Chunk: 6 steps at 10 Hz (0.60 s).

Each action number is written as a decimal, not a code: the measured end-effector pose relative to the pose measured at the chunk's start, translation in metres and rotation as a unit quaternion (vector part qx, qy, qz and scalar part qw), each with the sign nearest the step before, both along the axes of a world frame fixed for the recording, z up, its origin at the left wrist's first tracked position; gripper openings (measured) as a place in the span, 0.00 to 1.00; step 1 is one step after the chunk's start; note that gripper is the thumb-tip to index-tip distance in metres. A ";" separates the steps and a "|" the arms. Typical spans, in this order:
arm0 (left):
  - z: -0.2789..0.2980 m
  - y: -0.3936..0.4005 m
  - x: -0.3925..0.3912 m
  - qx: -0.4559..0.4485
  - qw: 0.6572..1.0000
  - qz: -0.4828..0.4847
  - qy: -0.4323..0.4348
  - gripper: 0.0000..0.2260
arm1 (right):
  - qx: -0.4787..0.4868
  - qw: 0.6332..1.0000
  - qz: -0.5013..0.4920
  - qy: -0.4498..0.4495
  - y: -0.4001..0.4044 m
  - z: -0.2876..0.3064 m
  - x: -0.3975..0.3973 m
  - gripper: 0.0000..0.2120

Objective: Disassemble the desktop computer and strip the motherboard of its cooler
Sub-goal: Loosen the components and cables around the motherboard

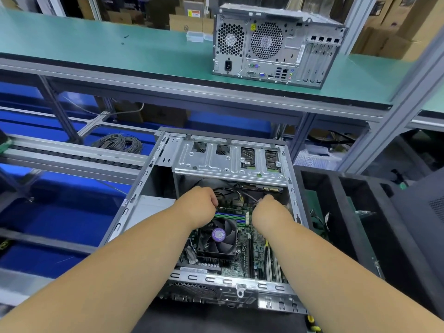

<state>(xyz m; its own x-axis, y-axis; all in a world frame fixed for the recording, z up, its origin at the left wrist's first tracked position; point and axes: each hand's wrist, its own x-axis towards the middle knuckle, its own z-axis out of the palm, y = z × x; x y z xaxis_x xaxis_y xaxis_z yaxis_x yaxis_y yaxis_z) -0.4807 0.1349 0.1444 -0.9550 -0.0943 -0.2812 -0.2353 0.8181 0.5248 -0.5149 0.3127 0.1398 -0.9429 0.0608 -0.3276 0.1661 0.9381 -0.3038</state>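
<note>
Item: open desktop case (134, 200), lying on its side, side panel off, opening upward.

Hands: the left hand (200, 200) and the right hand (268, 205) are both reached deep into the case, under the edge of the drive cage (228, 162). The left hand's fingers are curled down among the bundle of cables (234, 194); it appears to pinch a connector, though what exactly it holds cannot be told. The right hand is curled likewise, seemingly on a thin grey lead running to that bundle; its fingertips are hidden.

Task's thing: the cooler (217, 239), a dark fan with a round purple hub label, sits on the motherboard (242, 260). It lies just behind both grips, toward the person, beneath the left wrist. The left hand is nearer to it. The memory sticks (231, 215) run crosswise between the two wrists, between grips and cooler.

Key relation: the cables lie ahead of the grips, the cooler behind; I judge the leads must come free first, pulled upward and away.

Writing: the hub label's print is too small to read. White lettering on the board is illegible.

Other: a second computer (276, 46) stands on the green shelf (96, 49) well beyond the hands, its rear facing this way, with a yellow sticker, unreadable.
</note>
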 end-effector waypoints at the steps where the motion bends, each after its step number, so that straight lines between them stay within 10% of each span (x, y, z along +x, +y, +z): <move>1: -0.001 -0.002 0.000 0.010 1.000 0.023 0.008 0.12 | 0.074 0.996 0.042 0.012 -0.002 0.002 0.004 0.16; 3: 0.000 0.003 0.001 0.054 0.998 -0.033 -0.017 0.13 | 0.176 0.978 0.089 0.069 -0.015 0.017 0.032 0.29; 4: 0.008 0.004 -0.001 0.062 0.998 -0.019 -0.002 0.15 | 0.119 0.963 0.184 0.154 -0.021 0.027 0.041 0.19; 6: 0.028 0.005 -0.020 -0.110 0.987 -0.102 -0.053 0.19 | 0.118 0.945 0.291 -0.087 -0.039 0.029 0.014 0.14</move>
